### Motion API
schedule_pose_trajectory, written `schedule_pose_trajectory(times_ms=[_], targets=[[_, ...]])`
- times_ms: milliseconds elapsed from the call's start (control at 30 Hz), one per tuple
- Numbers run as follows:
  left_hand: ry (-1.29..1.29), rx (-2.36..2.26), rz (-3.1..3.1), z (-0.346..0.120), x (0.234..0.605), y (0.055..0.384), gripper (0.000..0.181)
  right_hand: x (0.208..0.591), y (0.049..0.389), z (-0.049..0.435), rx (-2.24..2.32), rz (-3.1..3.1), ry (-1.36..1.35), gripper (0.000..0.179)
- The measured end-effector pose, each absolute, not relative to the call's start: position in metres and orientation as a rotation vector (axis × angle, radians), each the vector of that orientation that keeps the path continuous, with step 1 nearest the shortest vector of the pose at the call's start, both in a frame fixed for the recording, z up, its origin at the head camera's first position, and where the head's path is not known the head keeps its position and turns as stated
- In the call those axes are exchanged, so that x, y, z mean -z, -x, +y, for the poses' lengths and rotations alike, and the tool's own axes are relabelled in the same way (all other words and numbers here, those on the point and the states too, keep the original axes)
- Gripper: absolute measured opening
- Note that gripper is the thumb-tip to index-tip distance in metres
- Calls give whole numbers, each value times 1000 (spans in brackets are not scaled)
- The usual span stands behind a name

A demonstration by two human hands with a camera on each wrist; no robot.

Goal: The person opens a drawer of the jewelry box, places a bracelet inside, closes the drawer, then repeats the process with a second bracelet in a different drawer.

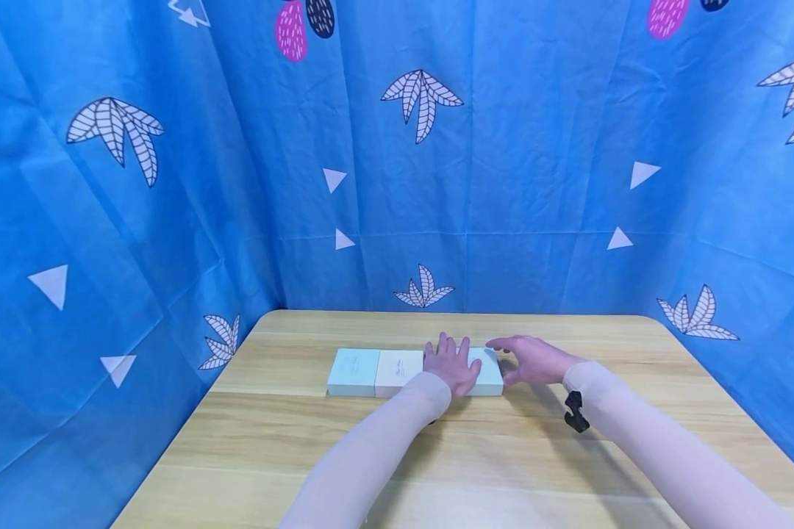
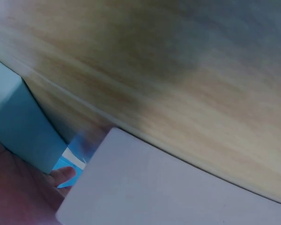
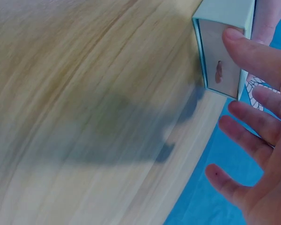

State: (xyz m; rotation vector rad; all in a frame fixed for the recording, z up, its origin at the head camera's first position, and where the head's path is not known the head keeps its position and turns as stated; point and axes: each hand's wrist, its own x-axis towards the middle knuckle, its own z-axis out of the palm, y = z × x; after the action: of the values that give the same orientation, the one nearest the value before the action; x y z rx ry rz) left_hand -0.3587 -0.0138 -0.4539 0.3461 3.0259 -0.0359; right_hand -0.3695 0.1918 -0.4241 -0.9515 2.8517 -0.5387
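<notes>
A row of small boxes lies on the table. At its left end sits a light blue box (image 1: 353, 372), beside a cream-white box (image 1: 397, 371) with printed lettering. My left hand (image 1: 451, 367) rests on the row with fingers spread, covering part of the light blue box (image 1: 490, 381) at the right end. By that box's outer end is my right hand (image 1: 537, 360), fingers apart. In the right wrist view the thumb (image 3: 257, 55) touches the pale end panel (image 3: 218, 58), which carries a small brown tab (image 3: 218, 71). The other fingers are spread beyond the box.
The boxes stand on a wood-grain table (image 1: 265, 441) with rounded far corners. A blue patterned curtain (image 1: 529, 184) hangs behind it and along both sides. A black band (image 1: 576, 413) sits at the right wrist.
</notes>
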Motion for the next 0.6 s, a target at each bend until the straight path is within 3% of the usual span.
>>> schedule_pose_trajectory(times_ms=[367, 600], targets=[[-377, 63, 3027, -14, 457, 360, 72, 425, 366, 192, 560, 2836, 961, 81], [-405, 96, 3016, -14, 461, 370, 76, 418, 364, 192, 557, 2865, 982, 71]])
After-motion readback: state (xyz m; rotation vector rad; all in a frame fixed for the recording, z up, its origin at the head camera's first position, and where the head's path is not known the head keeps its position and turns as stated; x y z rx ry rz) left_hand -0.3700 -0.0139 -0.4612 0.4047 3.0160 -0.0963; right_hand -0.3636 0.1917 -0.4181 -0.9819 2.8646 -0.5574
